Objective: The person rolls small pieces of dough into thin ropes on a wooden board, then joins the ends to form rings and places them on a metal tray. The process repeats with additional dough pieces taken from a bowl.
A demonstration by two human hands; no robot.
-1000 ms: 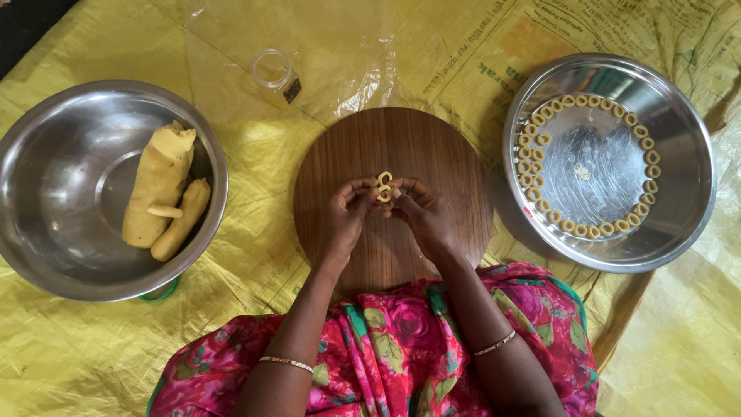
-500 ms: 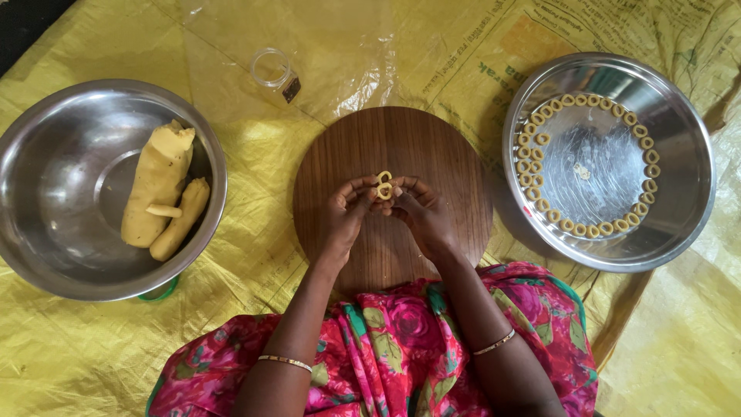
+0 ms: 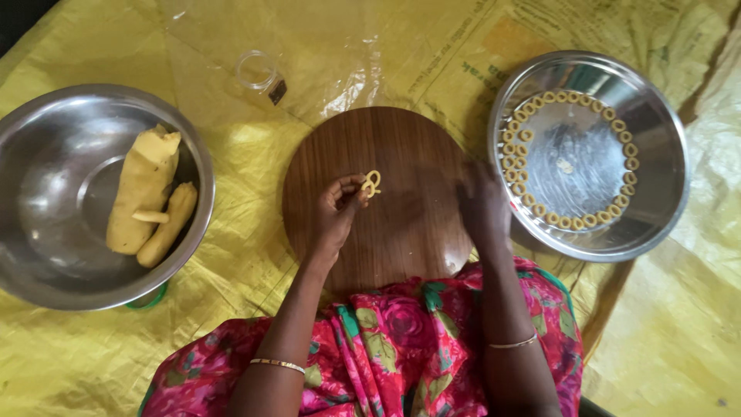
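Left hand pinches small dough ring over round wooden board, frame centre. Right hand blurred, grip unclear, near steel plate. Risk: soft ring deforms or drops from light pinch.

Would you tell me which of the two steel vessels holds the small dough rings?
The shallow steel plate on the person's right; rings line its inner edge, while the deep bowl opposite holds dough logs.
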